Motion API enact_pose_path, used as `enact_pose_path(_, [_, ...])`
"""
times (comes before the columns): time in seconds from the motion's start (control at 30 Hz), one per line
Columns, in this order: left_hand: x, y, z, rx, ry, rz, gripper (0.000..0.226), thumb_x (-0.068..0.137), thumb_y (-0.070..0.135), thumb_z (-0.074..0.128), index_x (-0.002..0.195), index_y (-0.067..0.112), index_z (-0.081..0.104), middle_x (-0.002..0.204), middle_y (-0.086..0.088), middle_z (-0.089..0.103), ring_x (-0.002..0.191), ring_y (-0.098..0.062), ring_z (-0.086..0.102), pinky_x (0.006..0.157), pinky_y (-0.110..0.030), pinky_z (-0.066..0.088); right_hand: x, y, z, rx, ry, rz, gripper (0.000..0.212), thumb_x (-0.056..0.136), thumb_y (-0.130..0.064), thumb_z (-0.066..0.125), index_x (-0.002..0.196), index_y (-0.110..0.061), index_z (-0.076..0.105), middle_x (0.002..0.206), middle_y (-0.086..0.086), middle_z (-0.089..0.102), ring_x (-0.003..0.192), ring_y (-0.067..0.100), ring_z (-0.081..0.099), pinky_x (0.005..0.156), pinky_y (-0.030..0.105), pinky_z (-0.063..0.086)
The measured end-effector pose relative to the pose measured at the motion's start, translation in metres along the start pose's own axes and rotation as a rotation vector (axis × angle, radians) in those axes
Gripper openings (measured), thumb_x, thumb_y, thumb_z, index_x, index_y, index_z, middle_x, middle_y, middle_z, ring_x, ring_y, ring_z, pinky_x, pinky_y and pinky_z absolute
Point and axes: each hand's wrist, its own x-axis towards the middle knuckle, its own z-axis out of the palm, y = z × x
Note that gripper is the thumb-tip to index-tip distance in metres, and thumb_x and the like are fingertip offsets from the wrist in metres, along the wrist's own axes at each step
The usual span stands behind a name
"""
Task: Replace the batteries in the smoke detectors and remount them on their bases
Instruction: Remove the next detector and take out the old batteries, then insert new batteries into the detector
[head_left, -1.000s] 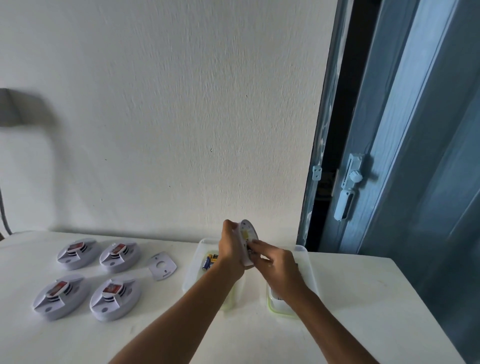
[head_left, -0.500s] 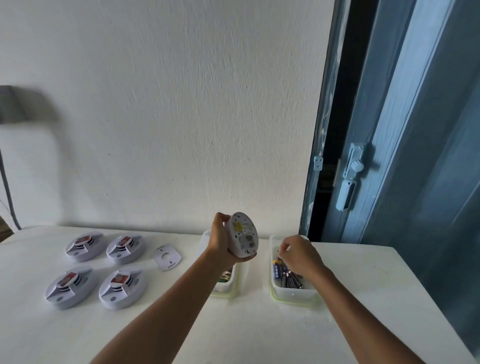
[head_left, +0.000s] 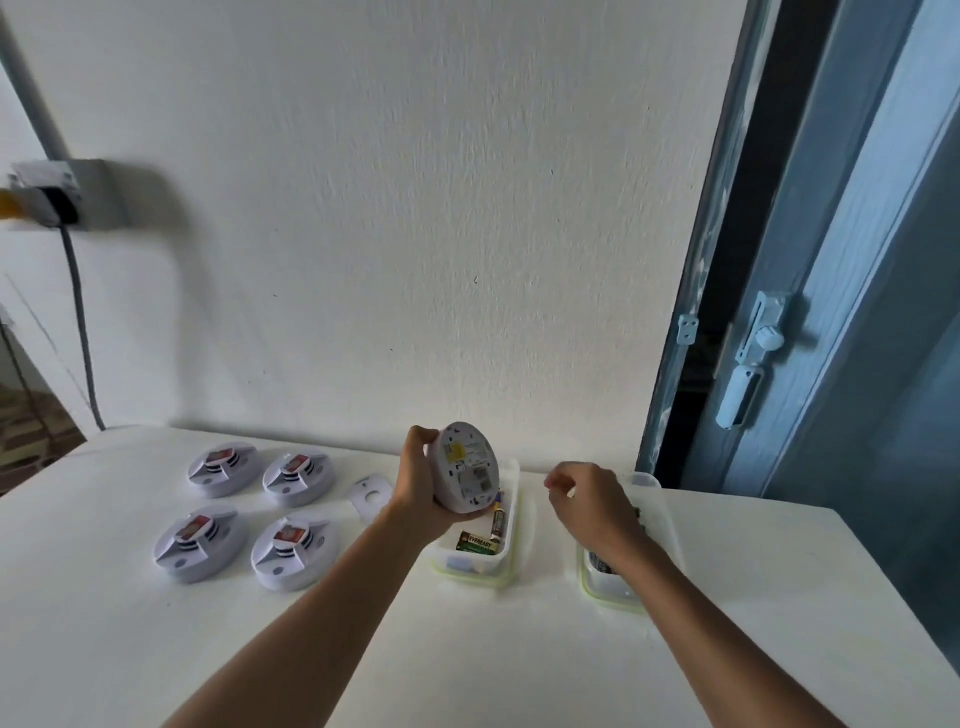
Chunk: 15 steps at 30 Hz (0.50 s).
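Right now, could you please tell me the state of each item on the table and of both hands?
Held smoke detector: off its base, back side facing the camera.
Left hand: grips the held smoke detector.
Right hand: fingers curled above the right container; contents unclear.
Left container: open, holding loose batteries.
Four smoke detectors: lying on the table.
Mounting base: lying loose.

- White worktop (head_left: 519, 649), set against a pale wall.
- Four smoke detectors (head_left: 200, 540) in a two-by-two block, well left of the left tub (head_left: 506, 525).
- Flat white mounting base (head_left: 370, 494) between that block and the left tub.
- Left tub: clear, green-rimmed, loose batteries (head_left: 480, 544) inside.
- Right tub (head_left: 605, 587) of the same kind, near the left tub's right side, contents mostly hidden.
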Motion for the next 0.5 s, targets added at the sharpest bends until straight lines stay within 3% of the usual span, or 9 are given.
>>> enact_pose_path(0.13, [-0.004, 0.015, -0.028, -0.053, 0.033, 0.039, 0.046, 0.088, 0.042, 0.040, 0.114, 0.011, 0.064, 0.118, -0.023, 0.060, 0.109, -0.042, 0.055, 0.086, -0.055, 0.047, 0.006, -0.032, 0.033, -0.018, -0.130, -0.146, 0.022, 0.091, -0.012, 0.053, 0.099, -0.015, 0.073, 0.097, 0.004, 0.074, 0.085, 0.021, 0.067, 0.074, 0.029, 0.052])
enact_pose_path(0.27, [-0.007, 0.027, -0.053, -0.075, 0.036, 0.046, 0.044, 0.089, 0.040, 0.039, 0.110, 0.012, 0.064, 0.116, -0.021, 0.060, 0.105, -0.040, 0.055, 0.087, -0.054, 0.046, 0.020, -0.053, 0.060, -0.368, -0.274, -0.149, 0.033, 0.089, -0.004, 0.046, 0.113, -0.017, 0.065, 0.114, 0.006, 0.066, 0.106, 0.027, 0.059, 0.079, 0.028, 0.041])
enact_pose_path(0.37, [-0.006, 0.030, -0.063, -0.079, 0.045, 0.029, 0.042, 0.089, 0.041, 0.039, 0.107, 0.012, 0.064, 0.115, -0.021, 0.060, 0.105, -0.040, 0.055, 0.092, -0.055, 0.044, 0.031, -0.060, 0.073, -0.772, -0.448, -0.130, 0.036, 0.087, -0.003, 0.044, 0.116, -0.019, 0.059, 0.120, 0.003, 0.060, 0.124, 0.028, 0.042, 0.104, 0.046, 0.028])
enact_pose_path(0.5, [-0.004, 0.032, -0.068, -0.077, 0.041, 0.006, 0.042, 0.089, 0.040, 0.040, 0.108, 0.012, 0.064, 0.116, -0.021, 0.060, 0.106, -0.040, 0.055, 0.083, -0.054, 0.048, 0.036, -0.071, 0.081, -0.967, -0.513, -0.128, 0.035, 0.087, 0.000, 0.046, 0.114, -0.021, 0.056, 0.112, 0.006, 0.059, 0.128, 0.032, 0.034, 0.110, 0.066, 0.007])
